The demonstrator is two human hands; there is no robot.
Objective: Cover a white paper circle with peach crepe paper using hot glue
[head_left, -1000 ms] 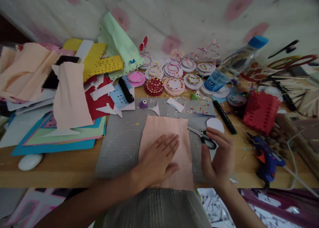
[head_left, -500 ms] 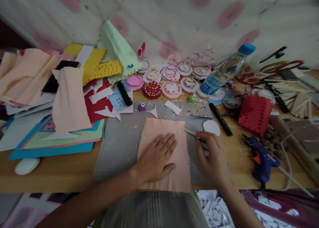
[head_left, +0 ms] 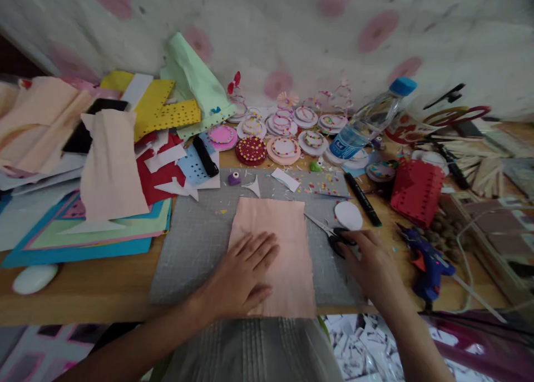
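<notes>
A light pink sheet of crepe-like paper (head_left: pixel 287 232) lies on the grey cutting mat (head_left: pixel 192 248). My left hand (head_left: pixel 246 273) rests flat on the sheet's left part, fingers stretched out. To the right of the sheet, a pair of scissors (head_left: pixel 329 234) with black handles lies on the mat, its tips by the paper's right edge. My right hand (head_left: pixel 369 259) is at the scissors' handles, thumb and fingers apart; whether the fingertips still touch the handles is hard to see. A white paper disc (head_left: pixel 348 215) lies just beyond the scissors.
Decorated round pieces (head_left: pixel 250 150) and a water bottle (head_left: pixel 367 120) stand at the back. A black marker (head_left: pixel 362 198), a red punched piece (head_left: pixel 417 190) and a blue glue gun (head_left: pixel 431 268) lie right. Coloured paper sheets (head_left: pixel 112 165) pile up left. A purple punch (head_left: pixel 234 178) sits on the mat.
My right hand has loosened from the scissors and drawn back to the right, leaving them on the mat. My left hand has slid slightly left on the pink paper.
</notes>
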